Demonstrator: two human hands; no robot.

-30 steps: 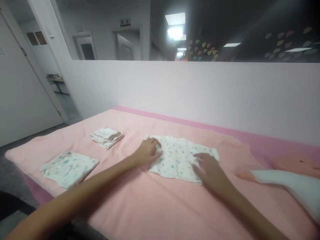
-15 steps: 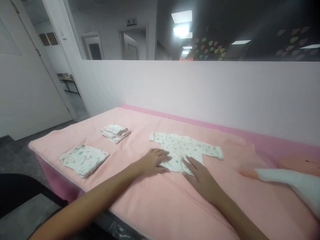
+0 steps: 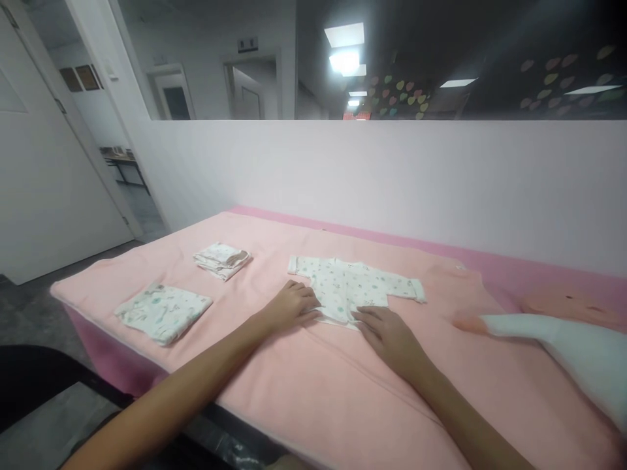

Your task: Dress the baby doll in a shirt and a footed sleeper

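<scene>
A white baby shirt [image 3: 350,284] with small green prints lies spread on the pink cover, its sleeves out to both sides. At its lower left corner, my left hand [image 3: 292,305] has its fingers curled and pressed together with the thumb on the hem. My right hand [image 3: 386,329] pinches the hem near the lower right, fingers close together. Part of the hem is hidden under the fingers. To the left lie a folded printed garment [image 3: 164,313] and, behind it, a smaller folded bundle of similar cloth [image 3: 223,260].
The pink cover [image 3: 304,398] drapes over a table against a white wall [image 3: 372,176] with a window above. A doll [image 3: 553,329] in pale clothing lies at the right edge. A dark chair [image 3: 44,372] stands at the lower left, and a door [image 3: 53,163] beyond.
Both hands have gone from lying with fingers spread on the shirt to closing on its lower hem. The view has shifted slightly; the folded garments stay put.
</scene>
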